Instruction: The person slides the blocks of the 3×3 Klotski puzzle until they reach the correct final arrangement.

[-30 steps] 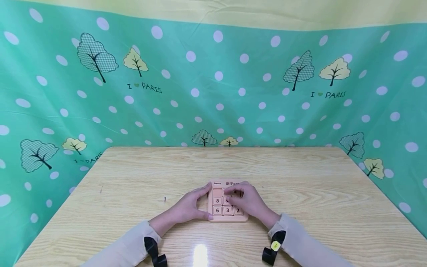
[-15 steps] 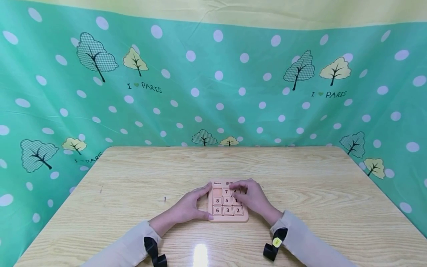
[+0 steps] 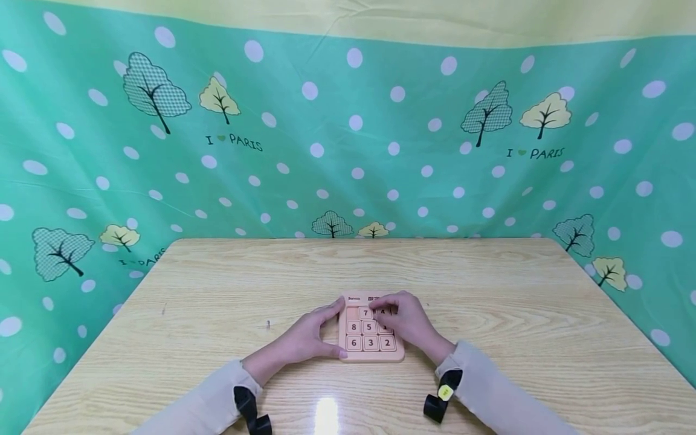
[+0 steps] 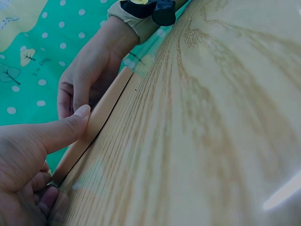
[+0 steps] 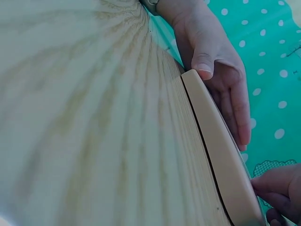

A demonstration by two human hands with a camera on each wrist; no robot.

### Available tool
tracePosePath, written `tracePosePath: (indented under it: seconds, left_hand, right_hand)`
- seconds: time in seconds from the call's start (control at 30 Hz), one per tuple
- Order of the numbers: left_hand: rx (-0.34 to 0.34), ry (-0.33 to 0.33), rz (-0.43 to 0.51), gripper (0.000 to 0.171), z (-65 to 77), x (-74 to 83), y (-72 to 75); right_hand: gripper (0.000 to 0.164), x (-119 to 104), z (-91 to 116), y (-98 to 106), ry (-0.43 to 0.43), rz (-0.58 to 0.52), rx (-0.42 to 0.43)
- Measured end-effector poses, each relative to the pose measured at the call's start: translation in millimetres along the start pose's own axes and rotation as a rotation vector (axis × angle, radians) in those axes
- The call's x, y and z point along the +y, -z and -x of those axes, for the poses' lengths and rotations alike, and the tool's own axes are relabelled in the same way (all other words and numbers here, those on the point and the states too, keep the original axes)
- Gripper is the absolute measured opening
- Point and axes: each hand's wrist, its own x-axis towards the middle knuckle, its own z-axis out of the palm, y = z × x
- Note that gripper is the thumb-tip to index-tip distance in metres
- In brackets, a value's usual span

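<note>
A pink sliding number puzzle point(image 3: 374, 357) lies flat on the table, with an empty slot at its top left. My left hand point(image 3: 310, 336) holds the puzzle's left side, fingertips at the far corner and thumb at the near one; the left wrist view shows this thumb point(image 4: 70, 128) against the edge. Over the top right of the tiles, my right hand point(image 3: 411, 317) has thumb and index finger extended at the right side of the 7 tile point(image 3: 365, 313). The 4 and 1 tiles are partly covered by it; 8, 5, 6, 3 and 2 show fully.
The wooden table point(image 3: 217, 284) extends around the puzzle on all sides. Behind it hangs a green dotted curtain point(image 3: 337, 109) with printed trees. A black strap point(image 3: 247, 403) is on the left wrist and another strap point(image 3: 450, 380) on the right.
The right hand drew back rightward off the 5 and 7 tiles, then came slightly left again. The 7 tile sits a little farther left, towards the empty slot. The left hand stays put.
</note>
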Motion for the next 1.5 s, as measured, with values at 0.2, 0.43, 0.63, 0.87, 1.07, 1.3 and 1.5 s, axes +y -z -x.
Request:
tracePosePath:
  seconds: [0.2, 0.43, 0.63, 0.87, 1.07, 1.3, 1.5]
  left_hand:
    - [-0.006, 0.004, 0.004, 0.101, 1.1, -0.2, 0.5]
    - [-0.006, -0.004, -0.005, 0.101, 1.5, -2.1, 0.2]
    - [-0.008, -0.007, -0.013, 0.102, 1.6, -3.3, 0.0]
    - [-0.009, -0.007, -0.012, 0.101, 1.6, -3.1, 0.1]
    - [-0.012, -0.002, -0.002, 0.101, 1.0, -2.2, -0.2]
    - [-0.008, 0.012, -0.013, 0.101, -0.1, -2.8, -1.2]
    - [-0.001, 0.009, -0.026, 0.101, -0.3, -1.4, -0.6]
  right_hand:
    - [0.021, -4, -2, -5, 0.017, 0.0, -0.006]
    - [0.021, -8, -3, -11, -0.005, -0.013, -0.025]
    - [0.02, -11, -4, -15, 0.015, -0.008, -0.035]
    - [0.02, -10, -3, -16, 0.008, 0.005, -0.057]
    - [0.022, -8, -1, -13, 0.03, -0.003, -0.035]
    - [0.023, -1, 3, -1, 0.019, -0.001, -0.005]
    - [0.023, 8, 7, 14, 0.013, 0.036, 0.015]
